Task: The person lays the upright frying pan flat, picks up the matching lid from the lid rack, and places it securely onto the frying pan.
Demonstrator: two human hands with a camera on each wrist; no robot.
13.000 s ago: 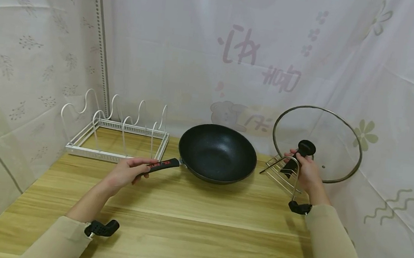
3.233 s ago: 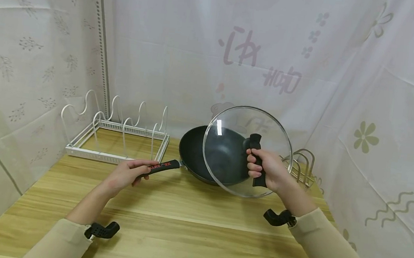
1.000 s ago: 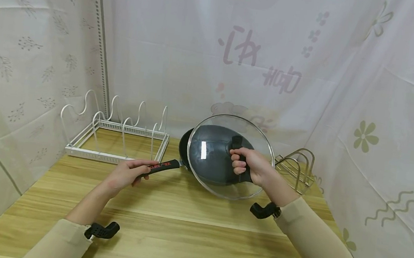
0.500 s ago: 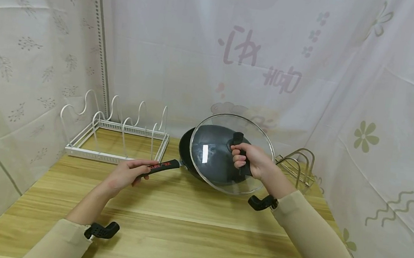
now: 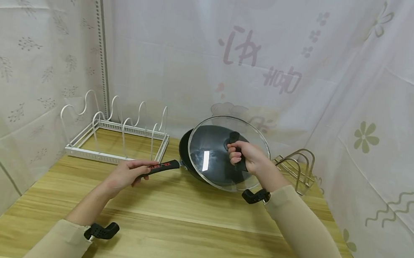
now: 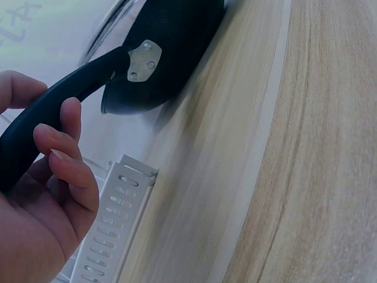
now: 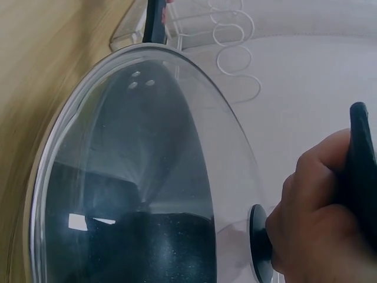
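A black wok (image 5: pixel 185 145) rests on the wooden tabletop, its long black handle (image 5: pixel 167 166) pointing left. My left hand (image 5: pixel 124 176) holds that handle between thumb and fingers; the left wrist view shows curled fingers (image 6: pixel 65 147) against its side. Over the wok is a round glass lid (image 5: pixel 210 146) with a metal rim, tilted and shifted to the right, leaving the wok's left edge uncovered. My right hand (image 5: pixel 252 157) grips the lid's black handle (image 5: pixel 241 163). Through the glass in the right wrist view, the wok's interior (image 7: pixel 141 153) and rivets show.
To the left stands a white wire rack (image 5: pixel 94 154) with upright loops, close to the left hand. A gold-coloured wire stand (image 5: pixel 306 169) is at the right, behind the right forearm. Patterned cloth (image 5: pixel 200 52) hangs behind and beside the table (image 5: pixel 164 242).
The right hand lifted the lid off the gold-coloured stand and brought it left over the wok; lately it has shifted slightly further left. The left hand has stayed on the wok handle.
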